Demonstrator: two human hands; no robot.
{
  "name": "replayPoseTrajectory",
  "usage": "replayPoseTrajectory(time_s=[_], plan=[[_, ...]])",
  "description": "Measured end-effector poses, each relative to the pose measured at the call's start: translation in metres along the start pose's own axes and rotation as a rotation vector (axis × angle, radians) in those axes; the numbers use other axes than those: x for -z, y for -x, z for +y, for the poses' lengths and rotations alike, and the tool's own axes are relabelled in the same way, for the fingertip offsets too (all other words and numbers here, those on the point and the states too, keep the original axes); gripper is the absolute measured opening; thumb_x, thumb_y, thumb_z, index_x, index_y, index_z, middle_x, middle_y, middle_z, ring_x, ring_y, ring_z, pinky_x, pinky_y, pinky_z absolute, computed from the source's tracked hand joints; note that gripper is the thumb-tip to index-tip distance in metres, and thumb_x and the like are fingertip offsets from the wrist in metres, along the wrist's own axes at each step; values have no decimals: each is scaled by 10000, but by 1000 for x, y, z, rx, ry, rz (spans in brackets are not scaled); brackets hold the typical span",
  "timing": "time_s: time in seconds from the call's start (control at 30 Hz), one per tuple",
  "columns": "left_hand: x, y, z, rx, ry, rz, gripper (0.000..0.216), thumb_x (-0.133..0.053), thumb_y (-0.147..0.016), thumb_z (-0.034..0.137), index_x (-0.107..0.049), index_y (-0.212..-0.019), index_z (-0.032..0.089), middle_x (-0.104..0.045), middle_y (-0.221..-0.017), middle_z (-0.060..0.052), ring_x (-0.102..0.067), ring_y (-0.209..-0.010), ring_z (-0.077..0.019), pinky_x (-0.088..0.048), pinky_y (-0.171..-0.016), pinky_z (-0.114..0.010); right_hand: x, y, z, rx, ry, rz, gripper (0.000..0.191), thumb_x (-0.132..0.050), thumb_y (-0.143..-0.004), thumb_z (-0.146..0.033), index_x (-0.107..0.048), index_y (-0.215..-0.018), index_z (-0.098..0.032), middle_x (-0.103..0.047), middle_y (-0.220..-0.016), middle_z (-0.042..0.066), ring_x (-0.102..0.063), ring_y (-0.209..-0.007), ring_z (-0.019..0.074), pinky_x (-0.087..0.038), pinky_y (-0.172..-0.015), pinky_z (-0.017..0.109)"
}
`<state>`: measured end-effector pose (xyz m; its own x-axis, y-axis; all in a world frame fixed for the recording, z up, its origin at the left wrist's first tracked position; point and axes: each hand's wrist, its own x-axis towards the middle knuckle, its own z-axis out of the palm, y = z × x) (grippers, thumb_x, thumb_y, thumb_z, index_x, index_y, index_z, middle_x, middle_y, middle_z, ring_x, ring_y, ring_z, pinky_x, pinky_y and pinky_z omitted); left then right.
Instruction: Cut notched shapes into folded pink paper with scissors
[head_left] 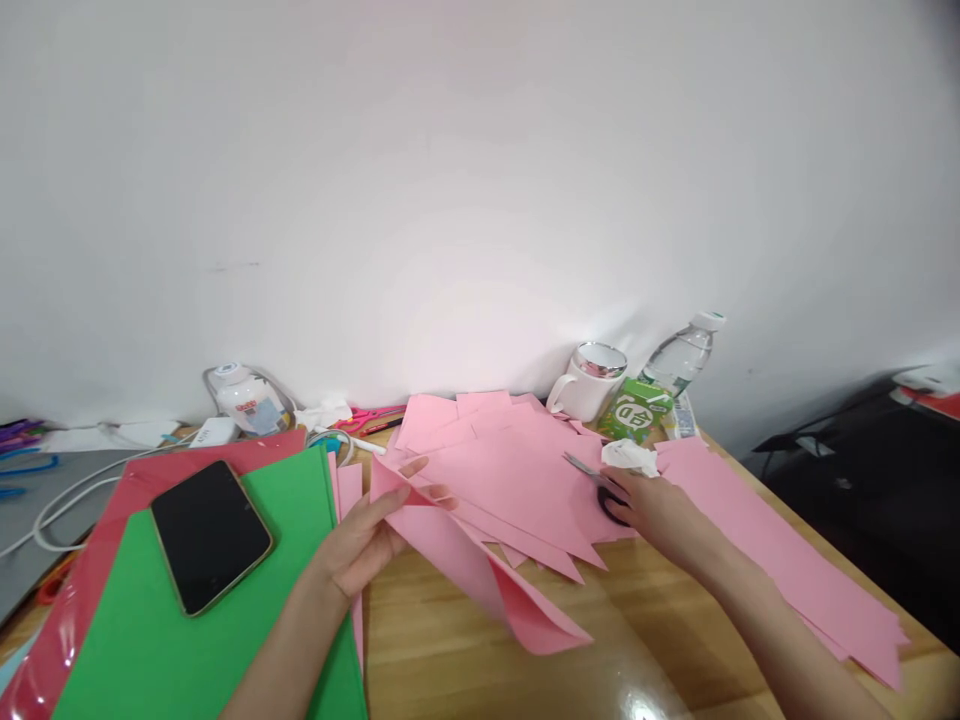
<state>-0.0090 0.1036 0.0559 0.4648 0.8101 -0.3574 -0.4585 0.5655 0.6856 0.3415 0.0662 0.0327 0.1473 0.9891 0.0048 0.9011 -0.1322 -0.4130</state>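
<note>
Surface (420,645): wooden, pink paper (502,450) piled at its back edge.
Left grip (371,535): I have it grasping a curled sheet (469,565), out from that edge.
Right grip (652,505): clasping scissors (602,481), toward the right edge.

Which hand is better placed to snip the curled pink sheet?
Probably the right hand: it holds the scissors, with the blades pointing left over the pink pile. The left hand grips one end of the curled sheet, so it seems better placed to steady it.
</note>
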Motion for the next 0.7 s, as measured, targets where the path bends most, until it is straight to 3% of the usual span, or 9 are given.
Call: replayPoseTrajectory(time_s=[0.13, 0.17, 0.23, 0.27, 0.33, 0.37, 0.4, 0.47, 0.7], plan=[[-2, -5, -3, -42, 45, 113, 526, -545, -821, 76, -424, -1331, 123, -672, -1109, -127, -642, -922, -189, -501, -844, -349, 6, 23, -39, 80, -17, -19, 270, -538, -788, -264, -642, -1029, -200, -689, -966, 140, -631, -899, 300, -451, -742, 396], [-2, -6, -3, -46, 39, 120, 498, -543, -822, 74, -449, -1310, 119, -672, -1109, -123, -643, -904, -183, -508, -834, -353, 7, 30, -53, 126, -186, -63, 373, -561, -795, -326, -585, -1150, -215, -666, -1063, 137, -614, -956, 285, -452, -779, 385], [-2, -6, -4, -49, 8, 120, 464, -551, -820, 80, -480, -1278, 105, -675, -1098, -131, -644, -886, -187, -516, -819, -363, 8, 41, -81, 251, -603, -282, 602, -625, -756, -407, -450, -1302, -224, -632, -1136, 122, -606, -969, 248, -471, -763, 337], [-2, -6, -4, -47, -6, 109, 459, -557, -818, 87, -485, -1272, 104, -675, -1095, -135, -646, -885, -190, -519, -814, -364, 7, 43, -93, 289, -702, -357, 596, -670, -714, -422, -502, -1248, -215, -652, -1067, 104, -615, -896, 231, -474, -719, 315], [-1, -4, -3, -38, -16, 51, 476, -581, -800, 95, -493, -1268, 114, -676, -1093, -140, -648, -903, -201, -515, -821, -356, 3, 39, -106, 312, -755, -421, 298, -675, -712, -406, -650, -907, -181, -644, -780, 24, -567, -660, 156, -430, -589, 258], [0, -2, -2, -33, -15, 10, 493, -601, -780, 90, -502, -1262, 120, -680, -1087, -139, -649, -916, -210, -514, -824, -351, 0, 33, -108, 286, -770, -426, 230, -665, -723, -391, -632, -707, -163, -571, -629, -18, -490, -550, 112, -376, -522, 233], [1, -1, -2, -28, -18, -32, 505, -623, -754, 82, -520, -1248, 122, -688, -1068, -138, -652, -921, -220, -515, -821, -345, -4, 25, -107, 235, -809, -419, 295, -661, -728, -380, -565, -564, -154, -475, -526, -49, -402, -478, 79, -313, -473, 216], [4, 1, -1, -22, -41, -69, 487, -657, -703, 61, -580, -1182, 102, -714, -989, -141, -668, -885, -237, -525, -792, -332, -11, 8, -100, 110, -947, -403, 389, -685, -708, -372, -475, -468, -149, -379, -457, -72, -316, -432, 51, -242, -434, 206], [8, 2, -1, 91, -184, -8, 313, -694, -651, 60, -688, -964, 71, -735, -848, -156, -696, -714, -267, -551, -661, -351, -26, -24, -78, 3, -1202, -512, 291, -793, -584, -352, -643, -699, -131, -631, -607, -6, -583, -558, 145, -466, -553, 283]])
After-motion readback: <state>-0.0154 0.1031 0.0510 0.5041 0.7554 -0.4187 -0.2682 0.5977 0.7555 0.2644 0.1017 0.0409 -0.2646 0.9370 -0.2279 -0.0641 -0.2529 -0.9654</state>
